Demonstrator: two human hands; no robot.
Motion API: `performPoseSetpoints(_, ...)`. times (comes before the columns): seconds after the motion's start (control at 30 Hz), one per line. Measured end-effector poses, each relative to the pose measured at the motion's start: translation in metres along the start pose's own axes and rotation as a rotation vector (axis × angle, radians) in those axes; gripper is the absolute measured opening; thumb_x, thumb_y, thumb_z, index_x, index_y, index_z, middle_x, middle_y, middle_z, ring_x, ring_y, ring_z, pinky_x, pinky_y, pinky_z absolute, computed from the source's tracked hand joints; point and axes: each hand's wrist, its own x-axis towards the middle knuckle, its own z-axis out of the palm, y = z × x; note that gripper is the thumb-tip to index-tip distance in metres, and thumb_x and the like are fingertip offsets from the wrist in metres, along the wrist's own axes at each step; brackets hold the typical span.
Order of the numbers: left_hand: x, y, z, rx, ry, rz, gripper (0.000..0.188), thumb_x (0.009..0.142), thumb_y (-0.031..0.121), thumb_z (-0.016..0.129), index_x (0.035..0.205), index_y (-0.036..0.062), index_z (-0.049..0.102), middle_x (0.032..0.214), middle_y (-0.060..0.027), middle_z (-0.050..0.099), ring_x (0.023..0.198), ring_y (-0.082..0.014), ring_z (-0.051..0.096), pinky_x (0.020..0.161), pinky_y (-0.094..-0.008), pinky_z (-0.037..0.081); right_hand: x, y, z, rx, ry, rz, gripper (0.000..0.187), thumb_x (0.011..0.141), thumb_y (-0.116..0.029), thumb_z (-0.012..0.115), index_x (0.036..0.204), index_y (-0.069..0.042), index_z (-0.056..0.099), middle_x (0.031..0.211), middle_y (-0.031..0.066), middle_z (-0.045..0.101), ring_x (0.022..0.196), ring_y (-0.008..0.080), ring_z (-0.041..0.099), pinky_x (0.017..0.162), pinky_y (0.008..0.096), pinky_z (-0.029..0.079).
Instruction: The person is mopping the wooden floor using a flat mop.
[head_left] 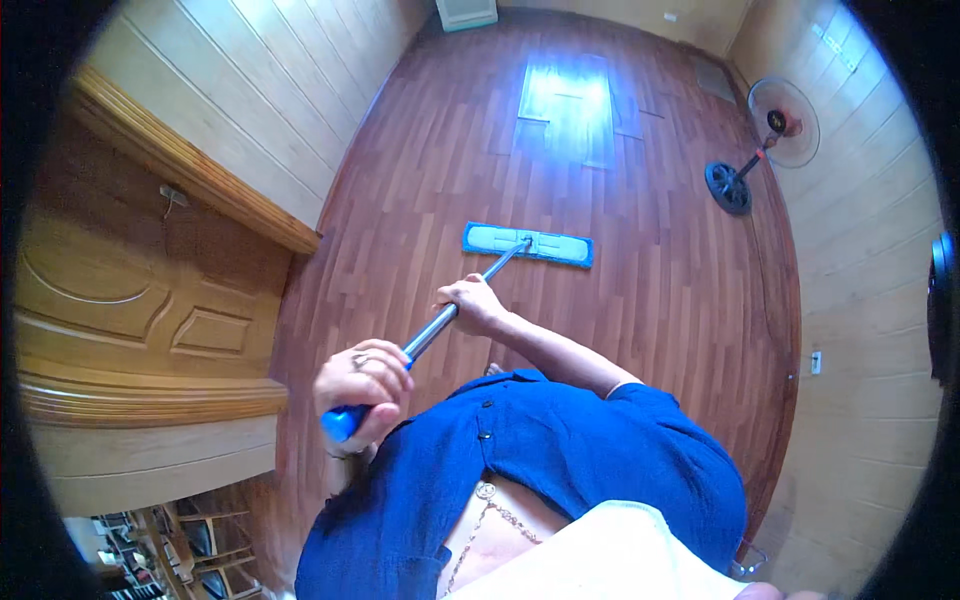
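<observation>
The bare, ringed left hand (362, 384) wraps the blue-gripped, silver metal mop pole (432, 331) near its top; the bare right hand (474, 304) grasps it farther down.

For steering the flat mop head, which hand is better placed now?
Probably the right hand: it holds the pole lower, nearer the mop head, while the left hand holds the blue handle end.
</observation>
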Motion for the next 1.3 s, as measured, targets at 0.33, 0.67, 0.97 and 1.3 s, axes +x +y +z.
performPoseSetpoints(0.33,0.039,-0.092,0.016,0.032,-0.368,-0.002,0.021,0.076,0.012,0.074,0.069,0.0079,0.055,0.075,-0.0073,0.064,0.082,-0.0276,0.068,0.09,-0.0452,0.05,0.01,0.109,-0.025,-0.062,0.259,0.076,0.014,0.071,-0.021,0.073,0.067,-0.015,0.061,0.067,0.0052,0.065,0.073,0.0308,0.064,0.068,0.0437,0.046)
performPoseSetpoints(0.67,0.105,-0.078,-0.021,-0.16,-0.602,0.11,0.023,0.077,0.012,0.076,0.069,0.0079,0.054,0.074,-0.0078,0.062,0.079,-0.0268,0.068,0.088,-0.0453,0.052,-0.018,0.067,-0.066,-0.161,0.234,0.226,0.028,0.085,-0.036,0.066,0.069,-0.013,0.062,0.069,0.009,0.065,0.073,0.0304,0.065,0.074,0.0445,0.043)
performPoseSetpoints(0.97,0.197,-0.153,0.021,-0.079,-0.516,-0.041,0.02,0.082,0.008,0.069,0.068,0.0078,0.055,0.075,-0.0047,0.063,0.089,-0.0251,0.068,0.101,-0.0487,0.042,0.012,0.191,-0.14,-0.202,0.253,0.204,0.019,0.082,-0.028,0.07,0.07,-0.015,0.063,0.068,0.007,0.067,0.071,0.0281,0.067,0.073,0.0438,0.044)
performPoseSetpoints(1.3,0.32,-0.308,0.098,0.067,-0.458,0.012,0.015,0.079,0.011,0.074,0.077,0.0093,0.059,0.085,-0.0047,0.066,0.094,-0.022,0.067,0.103,-0.0466,0.04,0.085,0.405,-0.222,-0.236,0.328,0.307,0.024,0.075,-0.035,0.074,0.069,-0.015,0.062,0.07,0.0054,0.063,0.075,0.0282,0.064,0.066,0.0475,0.045)
